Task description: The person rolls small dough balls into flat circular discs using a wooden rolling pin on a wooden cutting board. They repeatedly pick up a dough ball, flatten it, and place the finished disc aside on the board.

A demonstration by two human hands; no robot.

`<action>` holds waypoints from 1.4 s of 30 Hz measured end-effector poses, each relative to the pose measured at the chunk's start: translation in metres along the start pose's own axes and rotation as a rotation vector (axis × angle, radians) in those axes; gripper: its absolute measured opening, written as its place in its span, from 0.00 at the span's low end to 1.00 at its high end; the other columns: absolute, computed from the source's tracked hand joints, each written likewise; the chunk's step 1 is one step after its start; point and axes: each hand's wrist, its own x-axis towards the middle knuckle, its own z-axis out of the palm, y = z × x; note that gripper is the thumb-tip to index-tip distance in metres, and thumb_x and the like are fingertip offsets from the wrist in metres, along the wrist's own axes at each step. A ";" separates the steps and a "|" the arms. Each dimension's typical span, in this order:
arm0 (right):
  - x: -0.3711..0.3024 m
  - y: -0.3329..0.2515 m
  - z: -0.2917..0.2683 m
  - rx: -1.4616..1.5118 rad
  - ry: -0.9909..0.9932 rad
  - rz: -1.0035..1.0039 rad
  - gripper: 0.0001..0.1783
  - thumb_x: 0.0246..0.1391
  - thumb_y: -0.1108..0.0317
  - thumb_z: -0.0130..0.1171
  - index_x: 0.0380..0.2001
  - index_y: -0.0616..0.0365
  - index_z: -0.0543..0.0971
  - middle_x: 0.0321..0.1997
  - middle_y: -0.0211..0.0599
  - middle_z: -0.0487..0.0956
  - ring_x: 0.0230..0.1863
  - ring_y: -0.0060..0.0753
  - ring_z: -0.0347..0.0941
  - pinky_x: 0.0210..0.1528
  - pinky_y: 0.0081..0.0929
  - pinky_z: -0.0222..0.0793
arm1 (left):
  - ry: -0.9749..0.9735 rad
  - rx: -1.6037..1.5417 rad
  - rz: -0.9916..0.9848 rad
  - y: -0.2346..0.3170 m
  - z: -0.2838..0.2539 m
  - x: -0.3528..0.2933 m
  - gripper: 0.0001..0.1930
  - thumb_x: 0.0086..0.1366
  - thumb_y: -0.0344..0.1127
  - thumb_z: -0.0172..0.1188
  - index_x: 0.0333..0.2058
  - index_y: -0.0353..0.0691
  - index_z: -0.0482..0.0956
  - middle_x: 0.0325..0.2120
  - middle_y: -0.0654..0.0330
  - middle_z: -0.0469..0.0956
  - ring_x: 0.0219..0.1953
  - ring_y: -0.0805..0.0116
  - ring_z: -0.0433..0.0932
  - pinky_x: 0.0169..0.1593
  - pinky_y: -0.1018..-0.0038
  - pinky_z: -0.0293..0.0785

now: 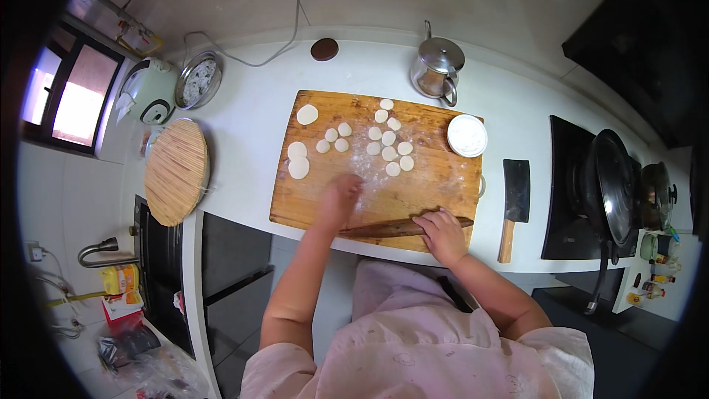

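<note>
A wooden cutting board (pixel 325 199) dusted with flour lies in front of me. Along its near edge rests a dark wooden rolling pin (pixel 384 230). My right hand (pixel 442 236) is over the pin's right part, fingers across it. My left hand (pixel 342 196) is over the board near the pin's left end; its fingers are smeared by motion, and anything in them cannot be made out. Flat rolled dough wrappers (pixel 298 168) lie at the board's left side. Several small dough pieces (pixel 389 153) sit across its middle. A white bowl of flour (pixel 467 136) stands at the far right corner.
A cleaver (pixel 515 196) lies right of the board, beside a stove with a black wok (pixel 617 185). Behind stand a metal kettle (pixel 437 66) and a brown lid (pixel 324 49). At left are a round woven lid (pixel 176 174), a metal bowl (pixel 198 81) and a rice cooker (pixel 150 89).
</note>
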 end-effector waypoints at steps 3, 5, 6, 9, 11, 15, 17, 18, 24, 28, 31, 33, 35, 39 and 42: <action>0.000 -0.002 -0.005 0.018 -0.008 0.008 0.25 0.45 0.73 0.66 0.51 0.48 0.80 0.46 0.33 0.77 0.52 0.41 0.73 0.66 0.46 0.65 | 0.145 0.311 0.154 -0.014 -0.027 -0.005 0.09 0.55 0.25 0.64 0.37 0.39 0.80 0.34 0.54 0.79 0.38 0.51 0.79 0.42 0.61 0.78; 0.002 -0.004 -0.004 0.031 -0.005 0.002 0.26 0.45 0.73 0.66 0.51 0.48 0.80 0.46 0.33 0.77 0.52 0.41 0.72 0.66 0.46 0.65 | 0.070 0.460 0.223 -0.028 -0.023 -0.010 0.11 0.55 0.24 0.62 0.38 0.40 0.79 0.35 0.54 0.78 0.39 0.51 0.78 0.42 0.60 0.77; 0.003 -0.005 -0.003 0.038 -0.003 -0.010 0.26 0.45 0.73 0.66 0.51 0.48 0.80 0.46 0.33 0.77 0.52 0.41 0.72 0.66 0.46 0.65 | 0.018 0.503 0.243 -0.035 -0.012 -0.012 0.11 0.55 0.25 0.60 0.38 0.41 0.79 0.35 0.54 0.77 0.41 0.52 0.78 0.43 0.60 0.77; 0.005 -0.006 -0.003 0.038 -0.019 -0.043 0.25 0.45 0.73 0.65 0.51 0.48 0.80 0.46 0.33 0.77 0.52 0.42 0.72 0.66 0.46 0.66 | -0.095 0.535 0.319 -0.040 0.023 -0.015 0.09 0.56 0.27 0.57 0.37 0.43 0.78 0.36 0.56 0.77 0.43 0.53 0.78 0.45 0.61 0.77; 0.003 -0.005 -0.003 0.037 -0.032 -0.056 0.25 0.45 0.73 0.65 0.51 0.48 0.81 0.45 0.32 0.77 0.52 0.42 0.72 0.66 0.45 0.66 | -0.126 0.466 0.377 -0.018 0.038 -0.017 0.09 0.58 0.27 0.57 0.38 0.43 0.78 0.36 0.55 0.78 0.43 0.53 0.78 0.45 0.61 0.77; 0.002 -0.001 -0.005 0.036 -0.038 -0.064 0.25 0.45 0.73 0.64 0.51 0.48 0.81 0.44 0.32 0.77 0.51 0.42 0.73 0.65 0.45 0.66 | -0.009 0.157 0.289 0.025 0.046 -0.016 0.11 0.60 0.24 0.58 0.42 0.39 0.77 0.36 0.54 0.79 0.39 0.52 0.80 0.43 0.63 0.78; 0.000 -0.001 -0.007 0.030 -0.039 -0.065 0.25 0.45 0.73 0.64 0.51 0.48 0.81 0.44 0.32 0.77 0.51 0.41 0.73 0.63 0.43 0.67 | 0.078 -0.241 0.033 0.025 0.059 -0.018 0.10 0.61 0.24 0.60 0.43 0.38 0.77 0.35 0.55 0.80 0.37 0.56 0.81 0.41 0.66 0.78; 0.000 -0.001 -0.009 0.026 -0.037 -0.071 0.25 0.45 0.73 0.65 0.51 0.47 0.81 0.44 0.32 0.77 0.51 0.41 0.73 0.62 0.42 0.67 | 0.091 -0.506 -0.145 0.014 0.072 -0.020 0.10 0.62 0.24 0.61 0.43 0.38 0.78 0.34 0.57 0.80 0.36 0.60 0.82 0.39 0.67 0.78; -0.007 0.006 -0.017 0.037 -0.078 -0.016 0.27 0.44 0.71 0.68 0.52 0.47 0.80 0.47 0.31 0.77 0.51 0.41 0.72 0.56 0.39 0.69 | -0.003 -0.194 -0.271 -0.004 0.063 -0.052 0.11 0.62 0.25 0.62 0.44 0.37 0.77 0.35 0.57 0.80 0.38 0.62 0.81 0.42 0.68 0.79; 0.003 0.011 -0.023 0.022 -0.071 0.018 0.28 0.44 0.71 0.68 0.53 0.48 0.79 0.48 0.32 0.77 0.51 0.41 0.72 0.55 0.39 0.69 | 0.029 0.155 0.052 0.000 0.042 -0.073 0.19 0.64 0.33 0.62 0.53 0.40 0.75 0.48 0.55 0.78 0.52 0.55 0.77 0.56 0.58 0.73; 0.020 0.013 -0.029 -0.006 -0.090 0.015 0.29 0.45 0.70 0.68 0.55 0.50 0.77 0.50 0.32 0.77 0.53 0.42 0.72 0.55 0.39 0.69 | -0.025 0.417 0.208 0.004 0.041 -0.085 0.28 0.66 0.43 0.60 0.63 0.41 0.68 0.62 0.53 0.69 0.64 0.53 0.67 0.67 0.51 0.60; 0.036 0.018 -0.023 -0.003 -0.069 -0.037 0.31 0.46 0.69 0.68 0.57 0.50 0.76 0.52 0.33 0.77 0.56 0.42 0.71 0.59 0.40 0.68 | -0.072 0.501 0.175 0.006 0.047 -0.085 0.34 0.68 0.48 0.58 0.68 0.40 0.61 0.68 0.53 0.61 0.71 0.53 0.59 0.71 0.48 0.50; 0.053 0.022 -0.021 -0.096 -0.078 -0.104 0.31 0.52 0.61 0.66 0.60 0.52 0.73 0.61 0.36 0.74 0.65 0.45 0.66 0.69 0.43 0.61 | -0.058 0.515 0.128 0.001 0.053 -0.077 0.39 0.68 0.50 0.56 0.71 0.39 0.54 0.72 0.52 0.55 0.74 0.52 0.53 0.73 0.46 0.44; 0.093 0.027 -0.013 -0.197 -0.003 -0.016 0.35 0.59 0.52 0.60 0.66 0.51 0.68 0.72 0.40 0.64 0.74 0.48 0.55 0.75 0.47 0.52 | 0.068 0.465 0.106 -0.014 0.060 -0.027 0.41 0.68 0.49 0.56 0.72 0.37 0.50 0.73 0.50 0.51 0.75 0.48 0.48 0.73 0.43 0.42; 0.093 0.031 -0.009 -0.190 -0.067 0.042 0.39 0.59 0.49 0.59 0.70 0.50 0.63 0.76 0.40 0.58 0.77 0.48 0.50 0.76 0.48 0.49 | 0.059 0.478 0.120 -0.016 0.060 -0.030 0.43 0.66 0.51 0.57 0.72 0.37 0.50 0.73 0.49 0.50 0.75 0.48 0.48 0.73 0.44 0.42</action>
